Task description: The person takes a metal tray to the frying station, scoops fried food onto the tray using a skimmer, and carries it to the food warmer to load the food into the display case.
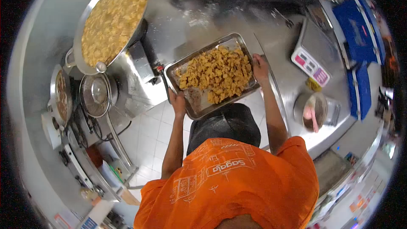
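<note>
A rectangular metal tray (196, 109) is held in front of me, tilted in the view, with a heap of golden-brown fried pieces (218, 72) on it. My left hand (178, 103) grips its near left edge. On the opposite side, my right hand (260, 68) is closed around the right rim. The fingers of both hands are partly hidden by the tray. Beyond the left end of the tray, a large pan (78, 55) on a burner holds more pieces in bubbling oil.
A mesh strainer (96, 95) rests left, near another pan (61, 95). To the right are a digital scale (311, 65) and a pot (303, 106) with a pink-handled utensil (313, 118). A steel counter (199, 44) spans the back; tongs (282, 18) lie there.
</note>
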The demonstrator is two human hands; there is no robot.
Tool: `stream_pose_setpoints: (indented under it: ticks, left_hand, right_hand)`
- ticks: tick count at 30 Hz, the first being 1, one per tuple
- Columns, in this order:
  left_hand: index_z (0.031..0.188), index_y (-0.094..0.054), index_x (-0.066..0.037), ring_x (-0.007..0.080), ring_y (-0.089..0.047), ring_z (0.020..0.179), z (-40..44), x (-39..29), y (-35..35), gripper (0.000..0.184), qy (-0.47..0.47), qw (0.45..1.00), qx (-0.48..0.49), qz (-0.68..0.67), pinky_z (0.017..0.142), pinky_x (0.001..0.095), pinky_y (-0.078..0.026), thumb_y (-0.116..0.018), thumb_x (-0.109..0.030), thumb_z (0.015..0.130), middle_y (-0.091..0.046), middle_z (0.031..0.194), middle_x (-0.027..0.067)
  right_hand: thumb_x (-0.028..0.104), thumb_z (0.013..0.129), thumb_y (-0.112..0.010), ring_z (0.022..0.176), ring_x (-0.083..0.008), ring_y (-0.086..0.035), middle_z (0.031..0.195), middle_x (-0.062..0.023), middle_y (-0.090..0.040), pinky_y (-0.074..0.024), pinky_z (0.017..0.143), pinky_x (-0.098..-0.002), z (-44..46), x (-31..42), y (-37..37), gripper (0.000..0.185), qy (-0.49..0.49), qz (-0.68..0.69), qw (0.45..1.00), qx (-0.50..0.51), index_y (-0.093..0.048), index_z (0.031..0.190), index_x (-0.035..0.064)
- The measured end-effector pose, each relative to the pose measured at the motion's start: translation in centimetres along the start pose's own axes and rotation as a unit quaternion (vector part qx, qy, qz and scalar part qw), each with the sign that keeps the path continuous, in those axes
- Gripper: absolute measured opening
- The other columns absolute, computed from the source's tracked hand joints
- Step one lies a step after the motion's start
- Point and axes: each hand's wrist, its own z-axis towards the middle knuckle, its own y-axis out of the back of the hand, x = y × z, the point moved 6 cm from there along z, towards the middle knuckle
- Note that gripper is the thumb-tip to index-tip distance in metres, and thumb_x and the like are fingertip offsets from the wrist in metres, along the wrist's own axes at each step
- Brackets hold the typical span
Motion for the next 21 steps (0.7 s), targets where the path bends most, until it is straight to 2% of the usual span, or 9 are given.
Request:
stream_pose_setpoints:
  ticks: [4, 8, 11, 12, 13, 15, 17, 19, 21]
  left_hand:
    - [0.128, -0.035, 0.004, 0.0206, -0.05, 0.098, -2.7, -2.2, -2.7, 0.052, -0.032, 0.989, 0.117, 0.079, 0.085, 0.028, -0.039, -0.044, -0.001, 0.077, -0.052, 0.11, 0.0119]
    - [0.123, -0.039, 0.003, 0.0215, -0.051, 0.1, -7.5, 0.1, -6.0, 0.046, 0.078, 0.966, 0.237, -0.061, 0.086, 0.0293, -0.041, -0.045, -0.001, 0.077, -0.054, 0.11, 0.0113]
    - [0.122, -0.04, 0.004, 0.0202, -0.054, 0.096, -13.2, -0.5, -9.3, 0.044, -0.114, 0.956, 0.221, 0.158, 0.081, 0.0275, -0.043, -0.045, 0.0, 0.078, -0.055, 0.109, 0.0111]
    - [0.125, -0.037, 0.006, 0.0209, -0.053, 0.1, -13.9, 1.4, -10.2, 0.048, 0.036, 0.946, 0.3, 0.121, 0.085, 0.0275, -0.042, -0.046, 0.001, 0.078, -0.053, 0.114, 0.0124]
    - [0.125, -0.038, 0.006, 0.0209, -0.053, 0.1, -15.4, 1.1, -11.3, 0.048, 0.053, 0.939, 0.318, 0.119, 0.085, 0.0276, -0.042, -0.046, 0.001, 0.078, -0.053, 0.114, 0.0126]
    - [0.124, -0.038, 0.007, 0.0209, -0.052, 0.101, -18.7, 0.5, -14.1, 0.049, 0.079, 0.922, 0.359, 0.121, 0.086, 0.0277, -0.041, -0.046, 0.001, 0.076, -0.053, 0.115, 0.0129]
    - [0.124, -0.038, 0.007, 0.0203, -0.053, 0.099, -22.5, 2.5, -15.3, 0.05, -0.014, 0.917, 0.363, 0.162, 0.084, 0.0276, -0.042, -0.045, -0.001, 0.076, -0.053, 0.114, 0.0135]
    - [0.128, -0.036, 0.007, 0.0204, -0.053, 0.099, -16.2, 4.1, -14.8, 0.054, -0.049, 0.91, 0.35, 0.215, 0.084, 0.0271, -0.042, -0.045, -0.003, 0.076, -0.053, 0.114, 0.0143]
    - [0.134, -0.027, 0.008, 0.0192, -0.053, 0.094, -18.2, 3.3, -17.2, 0.063, 0.053, 0.849, 0.462, 0.251, 0.08, 0.0266, -0.042, -0.046, -0.005, 0.075, -0.053, 0.113, 0.015]
  right_hand:
    - [0.016, 0.091, -0.049, 0.103, -0.026, -0.057, 0.107, -0.0155, -0.061, -0.042, 0.09, -0.0329, -10.6, -4.1, 7.6, 0.025, -0.047, 0.059, 0.993, -0.09, -0.058, 0.109, 0.0024]
    - [0.018, 0.091, -0.05, 0.096, -0.0257, -0.06, 0.098, -0.0169, -0.064, -0.0434, 0.087, -0.0343, -21.3, -7.1, 13.7, 0.025, -0.041, -0.021, 0.972, -0.232, -0.061, 0.1, -0.0022]
    - [0.016, 0.091, -0.048, 0.094, -0.026, -0.06, 0.099, -0.0188, -0.064, -0.0438, 0.084, -0.034, -29.1, -5.2, 19.6, 0.026, -0.205, 0.008, 0.952, -0.228, -0.06, 0.104, -0.002]
    - [0.016, 0.091, -0.047, 0.093, -0.0235, -0.06, 0.099, -0.0181, -0.064, -0.0441, 0.081, -0.0327, -31.3, -6.0, 20.7, 0.026, -0.14, -0.046, 0.938, -0.313, -0.06, 0.105, -0.0012]
    - [0.016, 0.091, -0.047, 0.093, -0.0231, -0.06, 0.1, -0.0179, -0.064, -0.0441, 0.081, -0.0323, -33.7, -6.6, 21.8, 0.026, -0.146, -0.033, 0.937, -0.314, -0.06, 0.106, -0.0013]
    - [0.015, 0.091, -0.047, 0.093, -0.0221, -0.06, 0.1, -0.0176, -0.064, -0.0442, 0.082, -0.0316, -38.6, -7.7, 24.0, 0.027, -0.156, -0.005, 0.932, -0.327, -0.059, 0.108, -0.0015]
    - [0.015, 0.09, -0.049, 0.094, -0.0206, -0.059, 0.101, -0.0154, -0.064, -0.0435, 0.083, -0.0299, -44.7, -13.1, 25.9, 0.028, -0.234, 0.055, 0.891, -0.386, -0.058, 0.109, -0.0036]
    - [0.016, 0.091, -0.052, 0.094, -0.0155, -0.056, 0.102, -0.0123, -0.062, -0.0425, 0.083, -0.0265, -43.0, -10.6, 21.4, 0.03, -0.271, -0.001, 0.872, -0.408, -0.057, 0.111, -0.0053]
    - [0.014, 0.091, -0.05, 0.093, -0.0151, -0.056, 0.102, -0.0114, -0.062, -0.0429, 0.083, -0.0264, -46.1, -12.6, 21.0, 0.029, -0.259, 0.056, 0.856, -0.444, -0.056, 0.113, -0.0052]
